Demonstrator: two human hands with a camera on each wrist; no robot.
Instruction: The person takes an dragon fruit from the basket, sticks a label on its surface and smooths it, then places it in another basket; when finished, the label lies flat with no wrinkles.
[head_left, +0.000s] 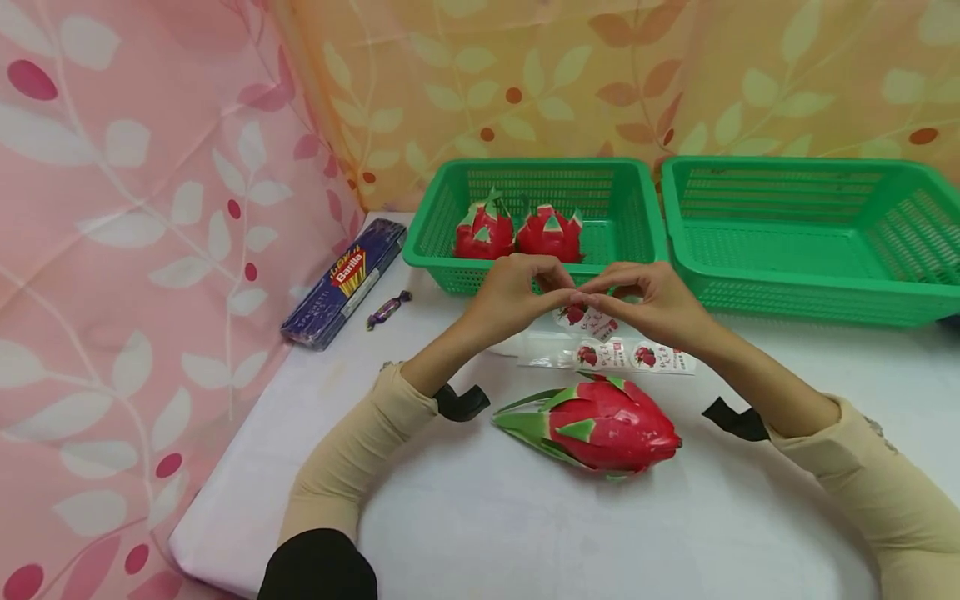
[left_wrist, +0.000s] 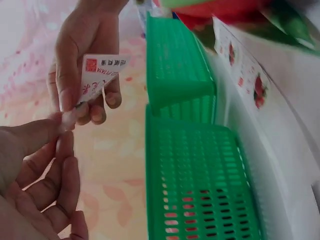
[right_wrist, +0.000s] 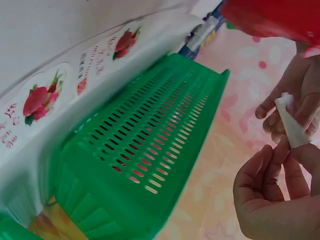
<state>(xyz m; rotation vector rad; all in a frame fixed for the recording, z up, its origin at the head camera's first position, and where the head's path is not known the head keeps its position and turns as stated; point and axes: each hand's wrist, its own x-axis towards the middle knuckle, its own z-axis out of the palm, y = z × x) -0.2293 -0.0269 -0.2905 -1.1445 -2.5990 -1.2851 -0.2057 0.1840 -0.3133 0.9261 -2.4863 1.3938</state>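
Thumb and fingertips of my left hand (head_left: pixel 517 287) and right hand (head_left: pixel 648 296) meet in the head view, pinching a white sticker (head_left: pixel 597 323) printed with a red dragon fruit. In the left wrist view the sticker (left_wrist: pixel 100 75) is bent to a point, its lettering showing beside the right hand (left_wrist: pixel 92 45). It looks curled and nearly edge-on in the right wrist view. Below the hands, a strip of matching stickers (head_left: pixel 647 357) lies on the table. Nearer me, a dragon fruit (head_left: pixel 618 425) lies on its side, red with green leaf tips pointing left.
A green basket (head_left: pixel 534 165) behind the hands holds two dragon fruits (head_left: pixel 551 235). Another green basket (head_left: pixel 802 287) stands to its right. On the left lie a blue spaghetti box (head_left: pixel 345 283) and a purple wrapped candy (head_left: pixel 388 310). Patterned cloth hangs at the back and left.
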